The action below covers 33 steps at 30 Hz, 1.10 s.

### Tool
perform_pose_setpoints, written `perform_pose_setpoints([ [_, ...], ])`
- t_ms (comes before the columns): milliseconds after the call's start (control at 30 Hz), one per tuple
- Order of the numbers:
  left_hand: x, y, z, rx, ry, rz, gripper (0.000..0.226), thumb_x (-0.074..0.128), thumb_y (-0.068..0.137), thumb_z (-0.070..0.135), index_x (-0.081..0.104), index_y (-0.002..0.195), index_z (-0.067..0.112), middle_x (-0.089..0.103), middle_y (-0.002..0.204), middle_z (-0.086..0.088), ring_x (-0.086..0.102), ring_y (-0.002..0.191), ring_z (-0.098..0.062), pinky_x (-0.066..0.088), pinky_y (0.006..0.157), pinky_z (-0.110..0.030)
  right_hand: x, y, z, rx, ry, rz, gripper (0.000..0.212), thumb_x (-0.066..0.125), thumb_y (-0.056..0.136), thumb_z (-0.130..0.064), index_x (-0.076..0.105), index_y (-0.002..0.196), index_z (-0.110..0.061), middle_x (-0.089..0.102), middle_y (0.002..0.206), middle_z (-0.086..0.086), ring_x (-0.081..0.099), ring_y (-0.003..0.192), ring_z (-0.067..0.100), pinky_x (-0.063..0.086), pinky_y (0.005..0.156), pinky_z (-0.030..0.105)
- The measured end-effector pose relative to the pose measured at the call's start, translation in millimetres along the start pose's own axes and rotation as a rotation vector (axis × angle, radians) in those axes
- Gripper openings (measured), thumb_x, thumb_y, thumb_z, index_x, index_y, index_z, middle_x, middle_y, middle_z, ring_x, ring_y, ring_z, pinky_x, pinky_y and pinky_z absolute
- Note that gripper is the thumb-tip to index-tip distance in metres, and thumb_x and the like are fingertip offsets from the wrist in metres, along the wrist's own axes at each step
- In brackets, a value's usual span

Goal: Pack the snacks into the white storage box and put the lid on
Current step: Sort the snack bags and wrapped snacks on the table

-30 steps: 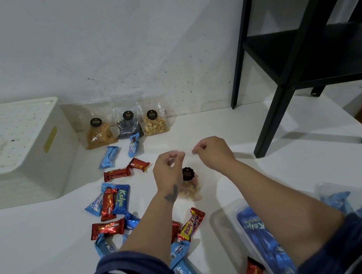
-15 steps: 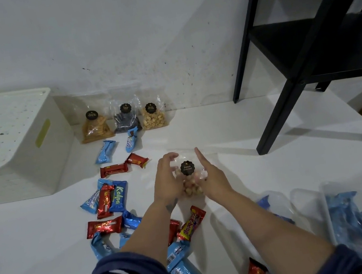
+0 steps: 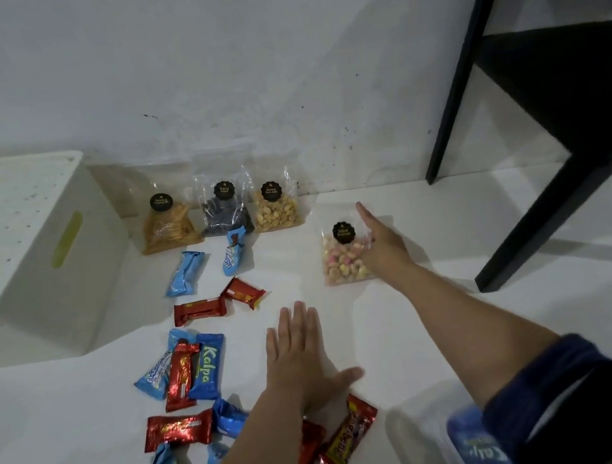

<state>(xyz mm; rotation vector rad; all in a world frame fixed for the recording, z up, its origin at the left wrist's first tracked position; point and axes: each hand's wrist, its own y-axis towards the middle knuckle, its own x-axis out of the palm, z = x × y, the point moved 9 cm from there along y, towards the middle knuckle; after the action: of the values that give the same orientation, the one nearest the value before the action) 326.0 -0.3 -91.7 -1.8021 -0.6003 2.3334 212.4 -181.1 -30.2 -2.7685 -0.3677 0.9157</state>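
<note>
Moved rightward, pastel snack bag (image 3: 343, 258) under right hand (image 3: 384, 246).

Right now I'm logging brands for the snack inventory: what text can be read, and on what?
"Kalpa": blue wrapper left of the left hand.
"Kal": cut-off blue pack at the bottom edge.
Black round stickers on the four clear bags, such as the pink snack bag: gold print, too small.
Red wrappers and the yellow-and-red wrapper: blurred.
</note>
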Motion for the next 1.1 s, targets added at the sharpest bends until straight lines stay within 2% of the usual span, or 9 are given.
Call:
perform_pose_setpoints([
  [200, 3, 0, 0, 0.000, 0.013, -0.054, 0.114, 0.024, 0.068, 0.089, -0.039, 0.134, 0.020, -0.046, 0.145, -0.003, -0.043, 0.134, -0.025, -0.018, 0.115, -0.048, 14, 73, -46, -0.116, 0.071, 0.042, 0.084, 0.051, 0.090, 0.007, 0.020, 0.146, -0.047, 0.041, 0.148, 0.003, 0.051, 0.124, 0.020, 0.048, 0.097, 0.028],
  [300, 3, 0, -1, -0.010, 0.017, -0.073, 0.113, 0.021, 0.066, 0.089, -0.040, 0.133, 0.021, -0.049, 0.142, -0.001, -0.046, 0.131, -0.024, -0.024, 0.110, -0.045, 16, 96, -64, -0.165, 0.060, 0.065, 0.083, 0.046, 0.090, 0.009, 0.017, 0.148, -0.043, 0.032, 0.154, -0.002, 0.044, 0.130, 0.018, 0.043, 0.091, 0.020],
  [433, 2, -1, 0, -0.010, 0.026, -0.105, 0.113, 0.024, 0.069, 0.087, -0.041, 0.132, 0.021, -0.052, 0.138, 0.000, -0.047, 0.129, -0.024, -0.025, 0.108, -0.045, 18, 104, -68, -0.209, 0.049, 0.082, 0.086, 0.047, 0.091, 0.007, 0.010, 0.149, -0.044, 0.030, 0.155, -0.004, 0.048, 0.119, 0.017, 0.048, 0.091, 0.026],
  [567, 3, -1, 0, 0.002, 0.027, -0.102, 0.112, 0.022, 0.069, 0.087, -0.041, 0.132, 0.020, -0.054, 0.135, 0.000, -0.048, 0.128, -0.023, -0.024, 0.109, -0.044, 9, 93, -67, -0.188, 0.012, 0.092, 0.094, 0.052, 0.089, 0.003, 0.000, 0.145, -0.052, 0.047, 0.141, 0.005, 0.053, 0.093, 0.013, 0.051, 0.074, 0.028],
  [667, 5, 0, 1, 0.013, 0.027, -0.091, 0.113, 0.008, 0.058, 0.090, -0.041, 0.132, 0.020, -0.055, 0.134, 0.000, -0.046, 0.130, -0.024, -0.023, 0.110, -0.044, -2, 73, -64, -0.161, -0.077, 0.082, 0.097, 0.056, 0.090, -0.003, -0.007, 0.142, -0.056, 0.048, 0.139, 0.010, 0.056, 0.098, 0.020, 0.056, 0.083, 0.038],
  [767, 4, 0, 1, 0.032, 0.034, -0.098, 0.117, -0.003, 0.048, 0.089, -0.040, 0.133, 0.018, -0.054, 0.134, -0.001, -0.044, 0.131, -0.025, -0.022, 0.110, -0.046, -4, 41, -51, -0.097, -0.205, 0.081, 0.082, 0.053, 0.090, -0.007, 0.009, 0.147, -0.047, 0.049, 0.134, 0.011, 0.056, 0.112, 0.027, 0.046, 0.092, 0.030],
  [867, 1, -2, 4, 0.057, 0.030, -0.120, 0.116, 0.005, 0.058, 0.090, -0.036, 0.137, 0.016, -0.047, 0.142, -0.004, -0.040, 0.135, -0.028, -0.021, 0.111, -0.049, 12, -10, -28, -0.033, -0.369, -0.039, 0.055, 0.057, 0.089, -0.016, 0.043, 0.141, -0.026, 0.050, 0.140, 0.008, 0.051, 0.126, 0.023, 0.039, 0.099, 0.022],
  [967, -6, -7, 1, 0.110, 0.064, -0.144, 0.109, 0.032, 0.080, 0.079, -0.025, 0.147, 0.014, -0.036, 0.152, -0.007, -0.032, 0.141, -0.031, -0.013, 0.115, -0.050, 23, -74, -13, 0.011, -0.424, -0.135, 0.043, 0.059, 0.089, -0.020, 0.054, 0.132, -0.018, 0.049, 0.143, 0.002, 0.047, 0.130, 0.018, 0.035, 0.106, 0.024],
  [1100, -36, -26, -10, 0.222, -0.032, -0.165, 0.068, 0.050, 0.092, 0.047, 0.027, 0.148, 0.016, 0.017, 0.158, -0.009, 0.021, 0.144, -0.029, 0.024, 0.116, -0.045, 30, -145, -11, 0.050, -0.544, -0.247, 0.041, 0.057, 0.092, -0.027, 0.053, 0.132, -0.021, 0.046, 0.144, 0.001, 0.045, 0.130, 0.019, 0.038, 0.105, 0.029],
])
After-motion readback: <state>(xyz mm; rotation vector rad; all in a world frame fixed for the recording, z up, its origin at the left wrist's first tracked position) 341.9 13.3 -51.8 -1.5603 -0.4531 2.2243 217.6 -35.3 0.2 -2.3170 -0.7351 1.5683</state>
